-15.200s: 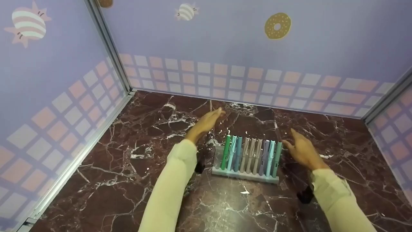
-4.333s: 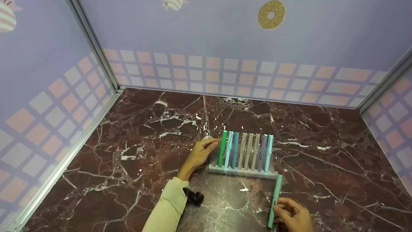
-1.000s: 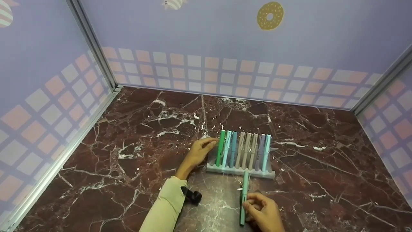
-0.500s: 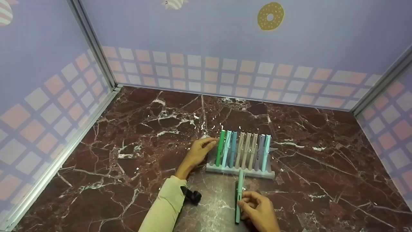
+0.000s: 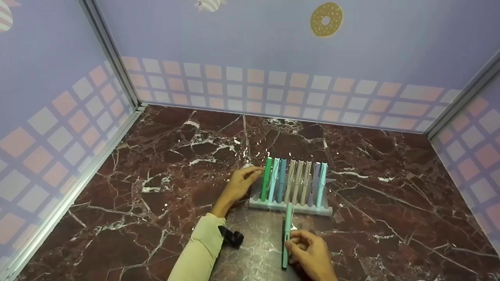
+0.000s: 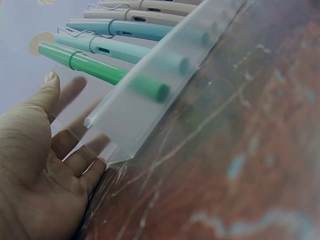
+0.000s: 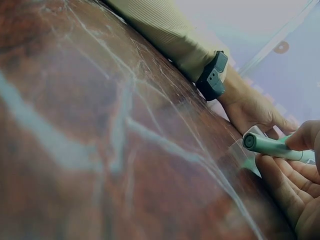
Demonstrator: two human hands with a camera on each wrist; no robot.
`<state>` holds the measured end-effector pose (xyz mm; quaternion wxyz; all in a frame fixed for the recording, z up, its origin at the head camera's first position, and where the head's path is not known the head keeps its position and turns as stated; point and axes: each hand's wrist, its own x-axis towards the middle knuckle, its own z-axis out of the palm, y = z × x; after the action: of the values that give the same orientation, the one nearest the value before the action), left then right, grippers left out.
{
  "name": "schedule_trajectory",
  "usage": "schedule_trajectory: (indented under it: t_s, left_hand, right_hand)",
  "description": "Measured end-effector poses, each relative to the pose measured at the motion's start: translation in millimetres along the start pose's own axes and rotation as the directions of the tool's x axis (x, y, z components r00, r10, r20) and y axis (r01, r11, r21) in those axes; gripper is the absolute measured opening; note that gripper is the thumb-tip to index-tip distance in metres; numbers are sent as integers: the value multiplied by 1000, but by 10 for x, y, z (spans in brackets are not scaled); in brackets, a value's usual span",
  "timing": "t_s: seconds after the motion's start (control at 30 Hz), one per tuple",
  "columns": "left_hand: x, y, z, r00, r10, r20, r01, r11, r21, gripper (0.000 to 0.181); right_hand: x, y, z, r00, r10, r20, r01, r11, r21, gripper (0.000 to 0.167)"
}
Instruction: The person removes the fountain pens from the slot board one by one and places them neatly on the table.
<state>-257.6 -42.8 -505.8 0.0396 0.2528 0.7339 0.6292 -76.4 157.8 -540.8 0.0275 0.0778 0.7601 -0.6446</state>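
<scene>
A clear stand (image 5: pixel 291 206) holds several pens leaning side by side, with a bright green pen (image 5: pixel 266 179) leftmost and a light blue pen (image 5: pixel 321 185) rightmost. At the stand's left edge my left hand (image 5: pixel 236 188) grips it; in the left wrist view its fingers show through the clear panel (image 6: pixel 107 117). My right hand (image 5: pixel 312 251) pinches a sage green pen (image 5: pixel 287 234) between thumb and fingers, in front of the stand's middle. That pen points away from me, its far end near the stand's front ledge. The right wrist view shows the pen's round end (image 7: pixel 250 141).
Dark red marbled table (image 5: pixel 187 164) surrounds the stand. Patterned panels rise at the back (image 5: pixel 250 47), left and right. A black wrist device (image 5: pixel 232 237) sits on my left wrist.
The sage green pen, earlier rightmost in the stand, is out in my right hand and has moved left along the stand's front. My left hand, earlier apart from the stand, now grips its edge.
</scene>
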Motion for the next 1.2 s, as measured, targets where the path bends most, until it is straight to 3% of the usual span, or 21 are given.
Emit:
schedule_trajectory:
  t_s: [0.5, 1.03, 1.2]
  left_hand:
    - [-9, -15, 10, 1000, 0, -23, 0, 1000, -7, 26]
    - [-8, -9, -12, 1000, -4, 8, 4, 1000, 3, 29]
    - [64, -282, 7, 1000, -6, -4, 6, 1000, 19, 29]
  right_hand:
    - [41, -36, 155, 996, -78, 33, 79, 997, -7, 24]
    - [112, -41, 351, 996, -87, 31, 88, 996, -19, 20]
    - [110, -70, 431, 993, -106, 46, 105, 994, 7, 20]
